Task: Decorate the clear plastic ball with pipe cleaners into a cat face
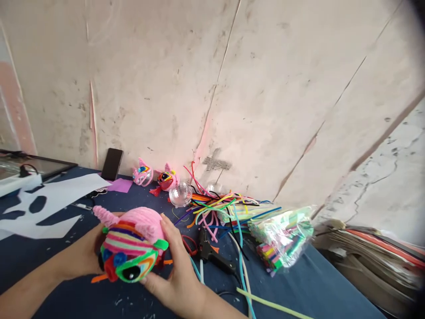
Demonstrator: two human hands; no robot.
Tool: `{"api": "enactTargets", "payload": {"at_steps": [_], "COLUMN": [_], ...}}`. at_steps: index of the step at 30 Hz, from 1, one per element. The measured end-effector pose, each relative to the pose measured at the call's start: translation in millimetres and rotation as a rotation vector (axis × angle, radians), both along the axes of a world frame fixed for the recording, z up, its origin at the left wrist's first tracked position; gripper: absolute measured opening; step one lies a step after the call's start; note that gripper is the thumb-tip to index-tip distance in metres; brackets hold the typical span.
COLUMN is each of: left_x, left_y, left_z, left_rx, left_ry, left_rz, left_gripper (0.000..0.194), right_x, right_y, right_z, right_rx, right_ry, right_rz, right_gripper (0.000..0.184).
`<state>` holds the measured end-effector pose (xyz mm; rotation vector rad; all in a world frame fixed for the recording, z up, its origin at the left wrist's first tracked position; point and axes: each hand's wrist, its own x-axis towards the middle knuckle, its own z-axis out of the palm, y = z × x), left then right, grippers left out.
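Between my two hands is a round pink pipe-cleaner animal head [133, 241], with pointed pink ears, striped brows, a green-rimmed eye and a red and blue nose. My left hand [88, 254] grips its left side, the fingers mostly hidden behind it. My right hand [175, 270] holds the other side, fingers along the back and thumb near the eye. A black glue gun [215, 257] lies on the table just right of my right hand. Two similar pink heads, one to the left [142, 173] and one to the right [166, 178], sit by the wall.
A clear plastic half-ball [180, 195] stands near loose pipe cleaners [215, 208]. To the right lies a clear bag of pipe cleaners [282, 237]. Cut white paper [63, 199] spreads at left, and a phone [112, 164] leans on the wall. A cardboard stack [381, 257] stands beyond the table's right edge.
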<state>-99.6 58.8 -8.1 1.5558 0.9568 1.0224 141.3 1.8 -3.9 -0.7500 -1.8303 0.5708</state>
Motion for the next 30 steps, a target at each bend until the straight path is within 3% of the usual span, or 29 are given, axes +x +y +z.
{"api": "enactTargets", "payload": {"at_steps": [4, 8, 11, 13, 17, 21, 25, 30], "left_x": [9.7, 12.7, 9.7, 7.9, 6.9, 6.7, 3.5, -1.6], "left_y": [5.4, 6.9, 5.3, 4.9, 6.1, 7.0, 10.6, 22.5], "left_z": [2.7, 3.6, 4.6, 6.0, 5.2, -0.9, -6.7, -14.3], "left_rx": [-0.125, -0.311, -0.345, -0.328, -0.306, -0.326, -0.261, -0.184], "left_ry": [-0.010, 0.112, 0.088, 0.069, 0.112, 0.169, 0.161, 0.196], "left_rz": [-0.142, -0.140, -0.118, -0.109, -0.103, -0.096, -0.097, 0.052], "left_gripper": [0.072, 0.063, 0.073, 0.075, 0.077, 0.092, 0.090, 0.091], "right_x": [-1.5, -1.7, 1.6, 7.4, 29.4, 50.4, 54.4, 56.7], "right_y": [16.1, 33.7, 39.0, 41.4, 52.3, 78.6, 115.8, 144.0], "right_z": [-8.4, -15.3, -19.3, -20.3, -10.0, 10.4, 14.0, 2.4], "right_rx": [-0.290, -0.568, -0.687, -0.723, -0.540, -0.216, -0.217, -0.233], "right_ry": [0.133, 0.288, 0.348, 0.328, 0.026, -0.567, -0.786, -0.825], "right_rz": [-0.030, 0.136, 0.184, 0.100, -0.266, -0.672, -0.741, -0.782], "right_gripper": [0.071, 0.050, 0.053, 0.056, 0.041, 0.036, 0.041, 0.019]}}
